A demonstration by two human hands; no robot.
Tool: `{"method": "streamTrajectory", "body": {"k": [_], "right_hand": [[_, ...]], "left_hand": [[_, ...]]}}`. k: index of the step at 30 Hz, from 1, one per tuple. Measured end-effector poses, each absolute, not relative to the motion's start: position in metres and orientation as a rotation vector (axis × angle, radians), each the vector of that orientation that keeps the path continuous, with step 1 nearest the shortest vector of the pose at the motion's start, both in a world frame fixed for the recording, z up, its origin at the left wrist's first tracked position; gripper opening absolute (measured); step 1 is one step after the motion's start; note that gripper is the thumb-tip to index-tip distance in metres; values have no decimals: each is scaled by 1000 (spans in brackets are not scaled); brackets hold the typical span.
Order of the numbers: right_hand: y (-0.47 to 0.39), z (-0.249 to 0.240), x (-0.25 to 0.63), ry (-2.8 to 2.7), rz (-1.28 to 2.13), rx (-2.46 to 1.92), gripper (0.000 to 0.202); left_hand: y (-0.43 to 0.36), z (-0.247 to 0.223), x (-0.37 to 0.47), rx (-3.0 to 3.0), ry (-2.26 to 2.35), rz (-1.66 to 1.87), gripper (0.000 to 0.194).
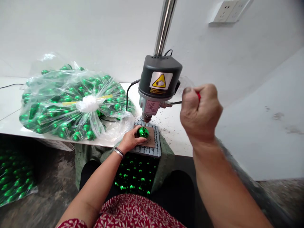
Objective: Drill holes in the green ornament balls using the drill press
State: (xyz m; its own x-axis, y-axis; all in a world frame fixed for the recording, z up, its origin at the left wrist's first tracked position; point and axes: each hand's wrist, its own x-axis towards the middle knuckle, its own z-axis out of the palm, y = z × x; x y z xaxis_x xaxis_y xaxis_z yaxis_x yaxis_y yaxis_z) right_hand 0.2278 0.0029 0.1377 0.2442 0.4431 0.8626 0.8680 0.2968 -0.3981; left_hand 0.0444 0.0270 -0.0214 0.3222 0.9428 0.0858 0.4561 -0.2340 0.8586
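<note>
A shiny green ball ornament (143, 133) sits on a brown board (151, 142) on the base of a bench drill press (160, 77). The fingers and thumb of my left hand (132, 138) grip the ball from its left side. The drill bit (145, 124) comes down onto the top of the ball; whether it has gone in I cannot tell. To the right of the drill head, my right hand (201, 109) is closed in a fist around the red-tipped feed lever (177, 103).
A tied clear plastic bag (89, 104) full of green balls lies on the white table (174, 144) at left. More green balls show below the drill base and in a bag (16, 177) on the floor. Dark shavings litter the table. A wall socket (229, 12) is at upper right.
</note>
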Motion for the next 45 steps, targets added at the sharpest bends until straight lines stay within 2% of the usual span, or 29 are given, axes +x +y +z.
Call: {"method": "streamTrajectory", "body": {"k": [4, 10, 12, 15, 17, 19, 26, 34, 41, 45], "right_hand": [[11, 163, 226, -1329, -289, -1434, 25], [13, 157, 224, -1292, -319, -1375, 22], [14, 155, 224, -1275, -341, -1375, 22], [15, 155, 224, -1267, -371, -1367, 21], [16, 155, 224, -1268, -380, -1348, 23], [16, 154, 224, -1258, -388, -1328, 26], [14, 155, 222, -1248, -395, -1310, 27], [14, 151, 219, -1202, -390, -1281, 25], [11, 147, 218, -1210, -380, -1255, 24], [9, 145, 218, -1238, -381, -1243, 23]], "left_hand": [[15, -15, 33, 1839, 1165, 815, 53], [-4, -9, -1, 1931, 964, 839, 56], [1, -7, -12, 1873, 1136, 902, 48], [30, -6, -26, 1821, 1644, 996, 38], [58, -6, -31, 1905, 1922, 852, 39], [87, -8, -34, 1976, 2013, 693, 41], [143, -15, -36, 2085, 1869, 486, 30], [128, -9, -48, 2127, 1753, 471, 53], [132, -15, -40, 2189, 1685, 513, 49], [158, -8, -27, 2213, 1612, 421, 31]]}}
